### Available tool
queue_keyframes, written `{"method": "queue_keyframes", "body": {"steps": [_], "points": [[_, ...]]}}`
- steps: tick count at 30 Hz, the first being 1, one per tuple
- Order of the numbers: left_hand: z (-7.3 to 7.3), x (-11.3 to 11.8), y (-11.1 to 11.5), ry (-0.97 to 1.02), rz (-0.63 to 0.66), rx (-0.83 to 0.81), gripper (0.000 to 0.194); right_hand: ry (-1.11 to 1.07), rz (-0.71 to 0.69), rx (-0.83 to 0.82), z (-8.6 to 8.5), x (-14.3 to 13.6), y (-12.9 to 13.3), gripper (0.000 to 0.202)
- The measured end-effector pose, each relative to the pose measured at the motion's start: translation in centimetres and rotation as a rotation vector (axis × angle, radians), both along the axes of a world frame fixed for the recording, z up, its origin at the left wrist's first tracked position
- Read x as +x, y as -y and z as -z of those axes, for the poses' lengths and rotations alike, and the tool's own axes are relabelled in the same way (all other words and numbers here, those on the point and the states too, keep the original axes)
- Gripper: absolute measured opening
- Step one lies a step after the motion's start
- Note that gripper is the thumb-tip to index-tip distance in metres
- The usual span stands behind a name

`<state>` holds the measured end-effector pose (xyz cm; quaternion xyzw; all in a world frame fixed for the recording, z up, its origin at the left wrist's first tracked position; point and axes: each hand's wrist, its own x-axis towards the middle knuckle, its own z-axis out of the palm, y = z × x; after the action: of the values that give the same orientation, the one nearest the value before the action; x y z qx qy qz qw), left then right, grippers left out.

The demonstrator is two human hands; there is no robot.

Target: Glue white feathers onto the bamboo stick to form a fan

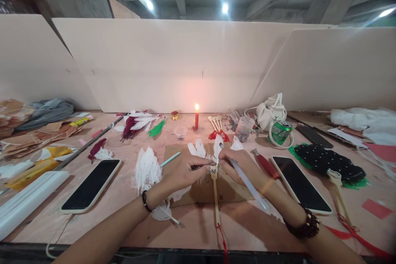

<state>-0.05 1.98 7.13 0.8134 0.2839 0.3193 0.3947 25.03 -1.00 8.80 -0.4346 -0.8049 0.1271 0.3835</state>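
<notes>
A slim wooden handle (pixel 215 198) with a red cord at its lower end lies over a piece of brown cardboard (pixel 244 194). My left hand (pixel 185 171) is closed in a pinch at the handle's wider top. Close beside it, my right hand (pixel 236 165) is closed around a translucent glue stick (pixel 247 183), which slants down to the right. A white feather (pixel 217 148) stands at the handle's top, by my right fingertips; exactly which fingers touch it is hidden. More white feathers (pixel 147 169) lie left of my left hand.
A lit red candle (pixel 196 120) stands behind the cardboard. Phones (pixel 91 185) lie on both sides. Further right are a red-handled tool (pixel 266 165), a green can (pixel 280 133), a white bag (pixel 272 111) and a black dotted feather fan (pixel 329 163). Spare wooden handles (pixel 215 123) lie behind.
</notes>
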Motion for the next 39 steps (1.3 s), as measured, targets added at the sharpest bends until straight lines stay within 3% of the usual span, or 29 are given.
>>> {"method": "queue_keyframes", "body": {"steps": [4, 8, 9, 11, 15, 19, 24, 28, 30, 32, 34, 39], "points": [[-0.3, 0.2, 0.2, 0.001, -0.009, -0.004, 0.034, -0.069, 0.097, 0.037, -0.1, 1.9, -1.0, 0.034], [-0.5, 0.6, 0.5, 0.054, -0.016, -0.075, 0.035, -0.25, 0.517, 0.115, -0.9, 5.5, -3.0, 0.047], [-0.5, 0.7, 0.5, 0.063, -0.013, -0.088, 0.036, -0.218, 0.62, 0.155, -1.4, 6.6, -3.8, 0.047], [-0.4, 0.8, 0.4, 0.077, -0.015, -0.086, 0.037, -0.177, 0.693, 0.19, -2.5, 8.9, -5.7, 0.04], [-0.1, 0.8, 0.1, 0.056, -0.01, -0.071, 0.039, -0.053, 0.784, 0.095, -4.2, 11.8, -9.9, 0.026], [0.0, 0.6, 0.0, 0.051, -0.024, -0.069, 0.041, -0.075, 0.757, -0.01, -3.9, 12.3, -12.5, 0.016], [0.4, 0.6, -0.3, 0.076, -0.018, -0.03, 0.042, -0.141, 0.781, 0.034, -3.3, 11.5, -12.6, 0.028], [0.4, 0.7, -0.1, 0.105, -0.007, -0.046, 0.042, -0.143, 0.677, 0.057, -2.9, 7.9, -9.6, 0.04], [0.2, 0.7, 0.2, 0.111, 0.009, -0.043, 0.04, -0.104, 0.507, 0.029, -2.3, 4.9, -7.0, 0.043], [-0.1, 0.7, 0.3, 0.101, 0.031, -0.035, 0.04, -0.038, 0.228, 0.005, -1.6, 1.8, -4.3, 0.043], [-0.3, 0.8, 0.4, 0.088, 0.047, -0.02, 0.041, 0.018, 0.108, 0.001, -0.7, -0.8, -2.0, 0.037], [0.1, 0.9, 0.4, 0.088, -0.015, 0.048, 0.04, 0.105, 0.09, -0.078, 2.0, -3.4, 0.3, 0.02]]}}
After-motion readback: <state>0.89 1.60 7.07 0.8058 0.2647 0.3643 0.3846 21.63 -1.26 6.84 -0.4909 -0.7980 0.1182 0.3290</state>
